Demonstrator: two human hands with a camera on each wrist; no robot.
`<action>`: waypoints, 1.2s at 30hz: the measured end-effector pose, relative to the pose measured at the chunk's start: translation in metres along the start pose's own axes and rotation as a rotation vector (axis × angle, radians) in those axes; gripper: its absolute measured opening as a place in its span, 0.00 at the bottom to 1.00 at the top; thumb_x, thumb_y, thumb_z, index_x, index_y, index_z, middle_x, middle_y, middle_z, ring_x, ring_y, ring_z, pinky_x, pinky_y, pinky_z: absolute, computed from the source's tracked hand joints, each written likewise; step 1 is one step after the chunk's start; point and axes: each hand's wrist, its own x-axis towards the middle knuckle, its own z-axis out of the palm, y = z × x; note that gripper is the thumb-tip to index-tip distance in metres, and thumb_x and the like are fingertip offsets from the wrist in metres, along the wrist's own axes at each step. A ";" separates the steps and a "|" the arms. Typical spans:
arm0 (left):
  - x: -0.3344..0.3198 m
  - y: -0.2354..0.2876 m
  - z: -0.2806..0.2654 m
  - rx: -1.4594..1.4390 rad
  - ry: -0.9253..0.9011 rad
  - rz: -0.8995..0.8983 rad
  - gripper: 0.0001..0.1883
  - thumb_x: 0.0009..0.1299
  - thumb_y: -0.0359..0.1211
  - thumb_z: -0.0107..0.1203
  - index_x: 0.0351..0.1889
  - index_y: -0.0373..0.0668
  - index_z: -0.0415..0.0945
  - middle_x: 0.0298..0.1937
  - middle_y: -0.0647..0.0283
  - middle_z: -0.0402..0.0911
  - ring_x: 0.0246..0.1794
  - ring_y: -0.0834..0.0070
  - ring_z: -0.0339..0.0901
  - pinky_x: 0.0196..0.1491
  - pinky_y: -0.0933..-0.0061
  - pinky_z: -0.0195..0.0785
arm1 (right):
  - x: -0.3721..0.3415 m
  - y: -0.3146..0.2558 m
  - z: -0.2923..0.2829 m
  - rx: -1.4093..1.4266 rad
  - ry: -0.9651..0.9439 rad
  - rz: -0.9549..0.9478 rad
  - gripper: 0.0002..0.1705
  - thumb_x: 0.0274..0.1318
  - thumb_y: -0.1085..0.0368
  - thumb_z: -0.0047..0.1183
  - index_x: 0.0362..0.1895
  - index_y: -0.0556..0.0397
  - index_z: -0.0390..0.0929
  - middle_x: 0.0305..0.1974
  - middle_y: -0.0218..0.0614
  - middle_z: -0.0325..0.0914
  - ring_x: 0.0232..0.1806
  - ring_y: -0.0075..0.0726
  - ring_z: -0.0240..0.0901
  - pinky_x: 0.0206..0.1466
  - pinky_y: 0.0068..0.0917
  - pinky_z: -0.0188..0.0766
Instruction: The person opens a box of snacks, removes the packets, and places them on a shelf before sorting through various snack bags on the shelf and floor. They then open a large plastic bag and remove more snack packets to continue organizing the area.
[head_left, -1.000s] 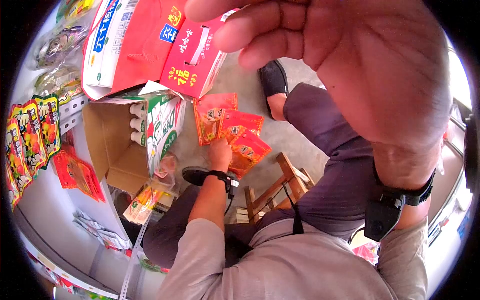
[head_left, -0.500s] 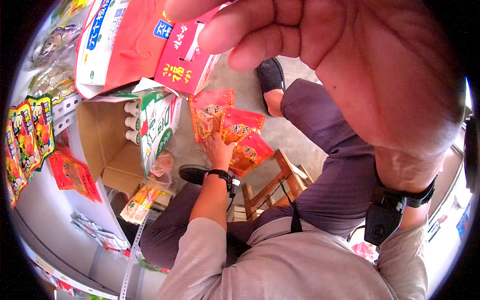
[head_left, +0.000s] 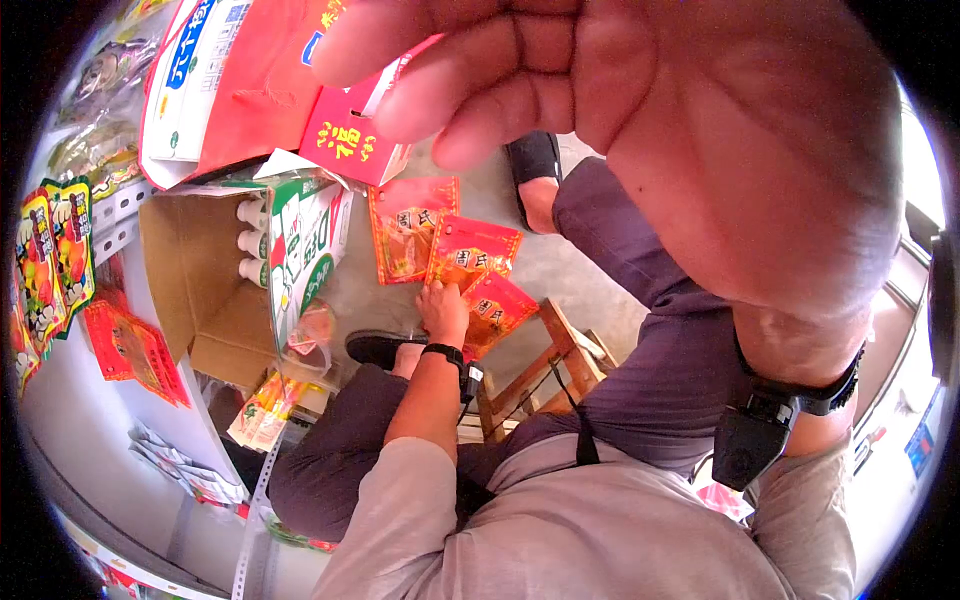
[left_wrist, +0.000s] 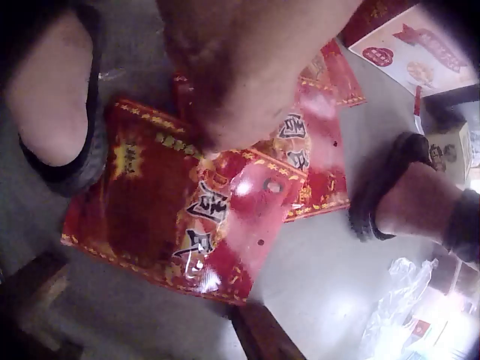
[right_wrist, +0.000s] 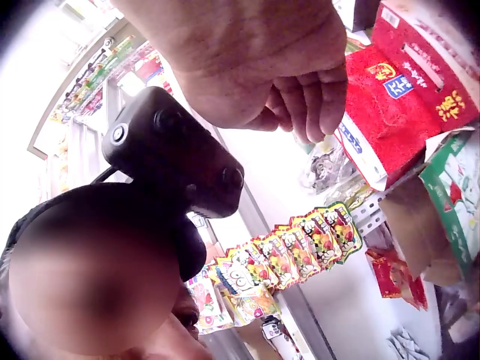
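Observation:
Three red snack packets lie overlapping in a row on the floor: a far packet (head_left: 412, 215), a middle packet (head_left: 478, 243) and a near packet (head_left: 505, 305). My left hand (head_left: 443, 312) rests at the lower edge of the middle packet, fingers reaching onto it. In the left wrist view, the same hand (left_wrist: 232, 82) covers part of the packets and its fingertips are hidden; the near packet (left_wrist: 172, 210) shows flat in front. My right hand (head_left: 740, 150) is raised close to the head camera, palm showing, fingers loosely bent around nothing.
An open carton (head_left: 215, 290) with white bottles stands left of the packets, beneath a red gift box (head_left: 345, 140). Hanging snack bags (head_left: 65, 255) and more red packets (head_left: 135, 350) line the shelf. A wooden stool (head_left: 550, 365) and shod feet (head_left: 535, 175) flank the packets.
My left hand spread its fingers over the far packet, then came back to the middle packet's lower edge. My right hand stays raised, shifting slightly left. The view has shifted a little.

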 end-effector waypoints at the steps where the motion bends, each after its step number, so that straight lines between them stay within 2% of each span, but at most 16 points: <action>1: 0.001 -0.003 0.003 -0.011 -0.028 -0.019 0.09 0.67 0.34 0.59 0.43 0.43 0.83 0.51 0.58 0.81 0.59 0.55 0.73 0.59 0.47 0.66 | 0.000 0.000 0.001 -0.006 0.000 -0.003 0.15 0.67 0.59 0.53 0.42 0.59 0.83 0.34 0.39 0.84 0.34 0.30 0.82 0.42 0.29 0.79; 4: 0.000 -0.016 0.002 -0.120 -0.025 0.040 0.08 0.68 0.32 0.59 0.42 0.42 0.82 0.52 0.57 0.80 0.59 0.52 0.73 0.59 0.48 0.66 | 0.001 -0.002 0.002 -0.017 -0.002 -0.017 0.15 0.67 0.59 0.53 0.42 0.59 0.83 0.34 0.40 0.84 0.34 0.30 0.82 0.42 0.29 0.79; 7: 0.012 -0.027 -0.005 -0.299 0.261 -0.003 0.06 0.68 0.30 0.58 0.40 0.39 0.79 0.53 0.55 0.79 0.58 0.50 0.72 0.59 0.48 0.67 | -0.001 -0.003 0.004 -0.023 0.002 -0.013 0.15 0.67 0.59 0.53 0.42 0.59 0.83 0.34 0.40 0.85 0.34 0.31 0.82 0.42 0.29 0.79; 9: 0.015 -0.041 -0.007 -0.229 0.242 0.045 0.05 0.68 0.29 0.58 0.39 0.38 0.77 0.53 0.53 0.79 0.58 0.49 0.72 0.59 0.49 0.68 | 0.000 -0.003 0.006 -0.025 0.008 -0.018 0.15 0.67 0.58 0.53 0.41 0.59 0.83 0.34 0.40 0.85 0.34 0.31 0.82 0.42 0.29 0.79; 12: 0.028 -0.042 0.001 -0.262 0.193 0.004 0.05 0.69 0.30 0.58 0.36 0.38 0.77 0.44 0.50 0.82 0.52 0.48 0.77 0.56 0.48 0.69 | 0.003 -0.004 0.007 -0.047 0.004 -0.034 0.15 0.66 0.58 0.54 0.41 0.59 0.83 0.34 0.40 0.85 0.34 0.31 0.82 0.42 0.30 0.79; 14: 0.036 -0.022 -0.029 -0.135 0.039 -0.078 0.05 0.69 0.31 0.58 0.35 0.39 0.77 0.39 0.49 0.83 0.48 0.47 0.79 0.53 0.47 0.71 | 0.000 -0.004 0.013 -0.056 0.007 -0.036 0.15 0.66 0.58 0.54 0.41 0.59 0.83 0.34 0.40 0.85 0.34 0.31 0.82 0.42 0.30 0.79; 15: 0.038 -0.024 -0.027 -0.147 0.012 -0.078 0.07 0.68 0.33 0.59 0.36 0.40 0.78 0.34 0.49 0.83 0.43 0.47 0.82 0.50 0.46 0.72 | 0.000 -0.004 0.015 -0.061 0.008 -0.036 0.15 0.66 0.58 0.54 0.41 0.59 0.83 0.34 0.41 0.85 0.34 0.31 0.82 0.42 0.30 0.79; 18: 0.043 -0.021 -0.020 -0.271 0.013 -0.124 0.07 0.67 0.34 0.59 0.36 0.40 0.79 0.36 0.48 0.84 0.43 0.45 0.82 0.49 0.45 0.73 | 0.003 -0.006 0.013 -0.070 0.003 -0.044 0.15 0.66 0.58 0.54 0.41 0.59 0.83 0.34 0.41 0.85 0.34 0.32 0.83 0.42 0.30 0.80; 21: 0.042 -0.011 -0.029 -0.552 -0.055 -0.292 0.08 0.67 0.35 0.58 0.38 0.40 0.81 0.38 0.47 0.85 0.45 0.43 0.81 0.49 0.46 0.73 | 0.002 -0.007 0.017 -0.074 0.004 -0.052 0.16 0.66 0.58 0.54 0.41 0.59 0.84 0.34 0.41 0.85 0.34 0.32 0.83 0.42 0.30 0.80; 24: 0.043 -0.021 -0.012 -0.362 -0.097 -0.123 0.10 0.68 0.35 0.56 0.39 0.39 0.81 0.43 0.45 0.84 0.48 0.43 0.81 0.52 0.46 0.73 | -0.001 -0.006 0.019 -0.077 0.009 -0.062 0.16 0.65 0.58 0.54 0.41 0.59 0.84 0.34 0.41 0.85 0.34 0.32 0.83 0.42 0.30 0.80; 27: 0.040 -0.004 -0.046 -0.401 -0.262 -0.273 0.11 0.69 0.36 0.56 0.41 0.39 0.82 0.45 0.46 0.83 0.51 0.45 0.79 0.56 0.49 0.72 | -0.002 -0.005 0.022 -0.085 0.015 -0.065 0.16 0.65 0.58 0.54 0.41 0.59 0.84 0.33 0.42 0.85 0.34 0.32 0.83 0.42 0.31 0.80; 30: 0.042 -0.020 0.001 -0.350 0.099 -0.112 0.11 0.70 0.36 0.57 0.40 0.38 0.83 0.44 0.48 0.83 0.52 0.47 0.78 0.58 0.52 0.71 | 0.002 -0.007 0.018 -0.086 0.017 -0.075 0.16 0.65 0.58 0.54 0.41 0.59 0.84 0.33 0.42 0.85 0.34 0.32 0.83 0.42 0.31 0.80; 36: 0.049 0.003 -0.042 -0.233 -0.040 -0.135 0.13 0.69 0.39 0.61 0.38 0.37 0.82 0.42 0.50 0.84 0.50 0.49 0.80 0.57 0.49 0.72 | 0.000 -0.009 0.022 -0.093 0.014 -0.076 0.16 0.64 0.57 0.55 0.40 0.59 0.84 0.33 0.42 0.85 0.34 0.33 0.83 0.42 0.31 0.80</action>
